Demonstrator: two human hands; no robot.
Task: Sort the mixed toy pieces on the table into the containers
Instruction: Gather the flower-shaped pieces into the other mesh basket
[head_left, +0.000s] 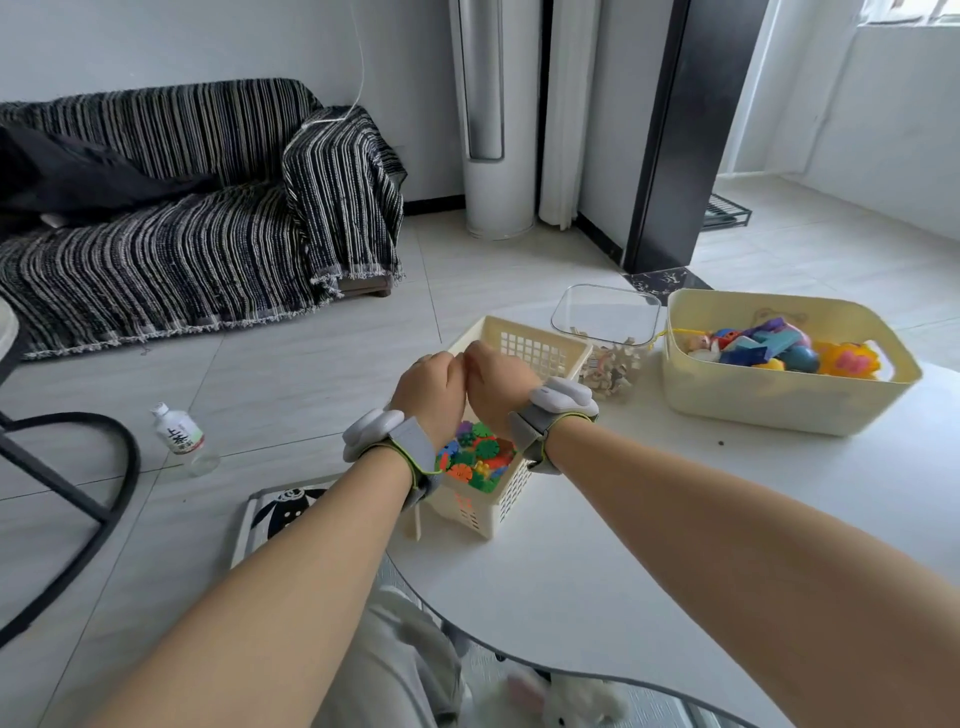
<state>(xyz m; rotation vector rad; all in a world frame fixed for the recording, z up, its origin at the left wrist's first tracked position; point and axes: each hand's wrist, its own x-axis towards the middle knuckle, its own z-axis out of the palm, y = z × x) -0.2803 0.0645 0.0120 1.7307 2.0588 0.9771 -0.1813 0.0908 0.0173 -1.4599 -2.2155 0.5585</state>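
My left hand (428, 387) and my right hand (496, 387) are held together, knuckles touching, above a cream lattice basket (511, 501) at the table's left edge. Their backs face the camera and the fingers curl away, so anything between them is hidden. Inside the basket lie several colourful snowflake-shaped plastic pieces (475, 457). Behind it stands a clear container (605, 317) holding pale wooden pieces (613, 369). To the right, a cream bin (779, 400) holds several bright mixed toys (769, 348).
The white table (623, 545) has bare surface in front of the containers. On the floor to the left are a plastic bottle (179, 434), a panda-print mat (285, 509) and a black chair frame (78, 483). A striped sofa (182, 218) stands beyond. A plush rabbit (566, 701) lies below the table.
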